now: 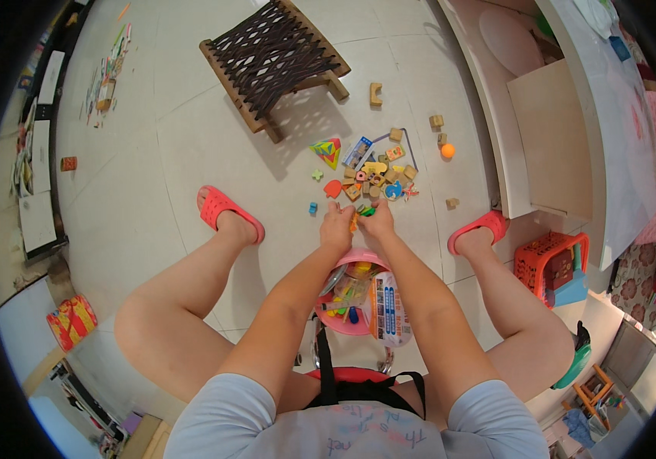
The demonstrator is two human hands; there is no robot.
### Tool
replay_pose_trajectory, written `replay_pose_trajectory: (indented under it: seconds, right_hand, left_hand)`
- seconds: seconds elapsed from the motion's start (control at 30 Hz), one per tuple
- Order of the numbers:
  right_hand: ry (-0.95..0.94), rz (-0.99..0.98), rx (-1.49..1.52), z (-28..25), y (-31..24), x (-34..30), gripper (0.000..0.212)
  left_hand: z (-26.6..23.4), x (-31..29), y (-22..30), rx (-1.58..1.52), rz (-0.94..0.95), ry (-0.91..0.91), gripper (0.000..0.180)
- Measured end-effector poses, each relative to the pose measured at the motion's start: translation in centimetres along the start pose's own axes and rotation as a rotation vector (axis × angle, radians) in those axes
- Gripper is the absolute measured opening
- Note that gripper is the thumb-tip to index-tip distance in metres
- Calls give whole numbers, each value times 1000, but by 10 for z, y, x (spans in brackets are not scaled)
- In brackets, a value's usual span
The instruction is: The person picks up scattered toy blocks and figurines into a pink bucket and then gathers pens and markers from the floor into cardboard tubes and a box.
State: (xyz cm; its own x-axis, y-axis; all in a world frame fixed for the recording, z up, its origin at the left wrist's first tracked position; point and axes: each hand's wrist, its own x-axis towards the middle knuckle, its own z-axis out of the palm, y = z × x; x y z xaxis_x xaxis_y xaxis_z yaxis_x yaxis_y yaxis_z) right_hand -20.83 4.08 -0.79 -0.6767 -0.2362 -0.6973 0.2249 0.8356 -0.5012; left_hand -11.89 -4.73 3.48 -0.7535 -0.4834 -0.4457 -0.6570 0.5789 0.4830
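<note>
My left hand [335, 227] is closed, its fingertips by a small orange toy piece [354, 222]. Beside it my right hand [378, 221] pinches a small green toy piece [366, 211]. Both hands are just beyond a pink tub [347, 327] between my knees. Inside the tub are small toys, with a printed card [390, 310] against its right side. Ahead of my hands lies a heap of wooden blocks [374, 180], with a red piece [333, 188], a blue round piece [393, 190] and a multicoloured pyramid puzzle [327, 151]. The exact shapes of the held pieces are too small to tell.
A wooden stool with a woven dark seat [274, 57] stands ahead. An orange ball [447, 151] and loose blocks [436, 121] lie to the right, before an open cabinet [550, 138]. An orange basket [538, 252] is near my right leg. Pencils [110, 76] lie scattered far left.
</note>
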Motion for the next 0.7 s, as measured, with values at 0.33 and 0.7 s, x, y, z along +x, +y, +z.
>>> replay_pose_trajectory:
  seconds: [0.33,0.7]
  right_hand:
    - [226,-147,-164,24,-12,-14,58]
    - [160,-201,-186,21,-18,-16,59]
  left_hand:
    - [3,1,-3,-8,-12,9,60]
    - [8,5,-16,-86,28,55,57]
